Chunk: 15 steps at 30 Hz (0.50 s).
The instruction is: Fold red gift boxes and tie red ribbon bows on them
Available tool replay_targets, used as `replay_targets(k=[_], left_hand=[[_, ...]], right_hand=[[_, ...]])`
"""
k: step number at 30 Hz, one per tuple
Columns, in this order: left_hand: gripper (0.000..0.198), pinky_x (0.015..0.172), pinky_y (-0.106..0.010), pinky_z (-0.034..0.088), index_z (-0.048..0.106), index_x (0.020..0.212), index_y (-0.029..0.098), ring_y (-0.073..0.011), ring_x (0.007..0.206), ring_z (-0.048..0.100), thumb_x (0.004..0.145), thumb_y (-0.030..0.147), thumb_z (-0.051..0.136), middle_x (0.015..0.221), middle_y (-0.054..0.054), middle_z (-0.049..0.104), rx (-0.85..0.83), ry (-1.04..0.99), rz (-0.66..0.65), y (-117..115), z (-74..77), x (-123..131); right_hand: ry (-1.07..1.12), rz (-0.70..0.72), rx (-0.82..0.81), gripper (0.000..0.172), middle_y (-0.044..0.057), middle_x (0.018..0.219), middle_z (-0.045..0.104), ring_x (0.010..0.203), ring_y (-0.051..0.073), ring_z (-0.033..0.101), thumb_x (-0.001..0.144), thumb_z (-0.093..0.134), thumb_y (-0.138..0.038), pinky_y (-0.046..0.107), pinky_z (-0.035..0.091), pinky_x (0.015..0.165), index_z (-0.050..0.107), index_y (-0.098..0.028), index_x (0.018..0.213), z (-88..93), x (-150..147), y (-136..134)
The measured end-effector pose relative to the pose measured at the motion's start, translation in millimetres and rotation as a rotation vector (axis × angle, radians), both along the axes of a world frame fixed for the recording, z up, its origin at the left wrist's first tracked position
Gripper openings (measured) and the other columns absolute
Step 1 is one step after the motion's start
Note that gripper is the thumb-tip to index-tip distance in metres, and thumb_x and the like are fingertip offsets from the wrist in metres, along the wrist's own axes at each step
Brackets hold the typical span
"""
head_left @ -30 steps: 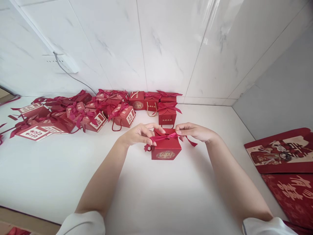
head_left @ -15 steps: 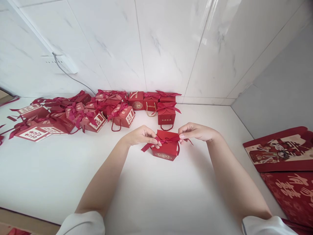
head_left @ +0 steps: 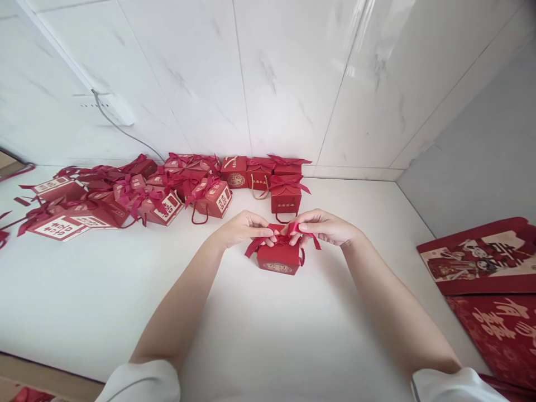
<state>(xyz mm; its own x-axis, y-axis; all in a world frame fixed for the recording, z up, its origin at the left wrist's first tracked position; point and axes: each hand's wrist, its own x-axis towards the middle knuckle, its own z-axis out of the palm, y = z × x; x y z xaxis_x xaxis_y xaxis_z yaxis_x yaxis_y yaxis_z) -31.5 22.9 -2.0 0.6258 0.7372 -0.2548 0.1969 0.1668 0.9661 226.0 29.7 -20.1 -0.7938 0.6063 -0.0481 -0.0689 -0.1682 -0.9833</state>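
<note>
A small red gift box (head_left: 278,259) with a gold emblem on its front stands on the white table in front of me. Across its top runs a red ribbon (head_left: 252,247), crossed at the middle. My left hand (head_left: 247,229) pinches the ribbon at the box's left side, its tail hanging below the fingers. On the other side, my right hand (head_left: 322,226) grips the ribbon in a small loop, with an end drooping to the right. The fingers of both hands nearly meet above the lid and partly hide it. A cord handle shows at the box's right side.
Several red gift boxes with bows (head_left: 165,209) crowd the back left against the tiled wall. Behind my hands stands another bowed box (head_left: 286,199). Red printed bags (head_left: 481,259) lie at the right edge. A grey cable (head_left: 121,131) runs from a wall socket.
My right hand has moved left, towards my left hand, and the ribbon in it is now bent into a loop. My left hand has shifted only slightly.
</note>
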Motion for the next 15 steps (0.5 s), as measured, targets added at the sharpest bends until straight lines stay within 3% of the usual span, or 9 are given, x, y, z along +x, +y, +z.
replay_targets(k=[4, 8, 11, 15], left_hand=[[0.023, 0.07, -0.025, 0.054, 0.074, 0.084, 0.011, -0.0138, 0.07, 0.068, 0.075, 0.032, 0.072, 0.083, -0.011, 0.074, 0.021, 0.034, -0.088, 0, 1.6, -2], [0.025, 0.071, -0.025, 0.053, 0.074, 0.088, 0.011, -0.0144, 0.073, 0.067, 0.076, 0.033, 0.071, 0.084, -0.011, 0.074, 0.05, 0.058, -0.12, -1, 1.8, -2], [0.027, 0.069, -0.026, 0.053, 0.074, 0.088, 0.011, -0.0155, 0.073, 0.067, 0.076, 0.035, 0.071, 0.084, -0.011, 0.073, 0.05, 0.066, -0.123, -1, 3.1, -2], [0.025, 0.069, -0.026, 0.054, 0.074, 0.083, 0.012, -0.0149, 0.07, 0.066, 0.076, 0.036, 0.07, 0.079, -0.01, 0.073, 0.102, 0.117, -0.142, -1, 10.0, -3]], right_hand=[[-0.116, 0.073, 0.079, 0.037, 0.012, 0.105, 0.064, 0.08, 0.017, 0.063, 0.085, 0.059, -0.048, 0.029, 0.052, 0.065, 0.071, -0.013, 0.085, 12.3, 8, -3], [-0.308, -0.052, 0.118, 0.054, 0.006, 0.078, 0.061, 0.06, 0.011, 0.049, 0.086, 0.046, -0.062, 0.027, 0.041, 0.054, 0.064, -0.014, 0.067, 25.8, 11, -9], [-0.401, -0.023, 0.15, 0.049, 0.001, 0.065, 0.054, 0.056, 0.01, 0.041, 0.082, 0.053, -0.061, 0.027, 0.034, 0.054, 0.064, -0.016, 0.069, 31.1, 7, -13], [-0.373, 0.019, 0.244, 0.038, 0.001, 0.069, 0.057, 0.067, 0.014, 0.048, 0.079, 0.06, -0.054, 0.029, 0.036, 0.063, 0.065, -0.018, 0.067, 28.1, 3, -10]])
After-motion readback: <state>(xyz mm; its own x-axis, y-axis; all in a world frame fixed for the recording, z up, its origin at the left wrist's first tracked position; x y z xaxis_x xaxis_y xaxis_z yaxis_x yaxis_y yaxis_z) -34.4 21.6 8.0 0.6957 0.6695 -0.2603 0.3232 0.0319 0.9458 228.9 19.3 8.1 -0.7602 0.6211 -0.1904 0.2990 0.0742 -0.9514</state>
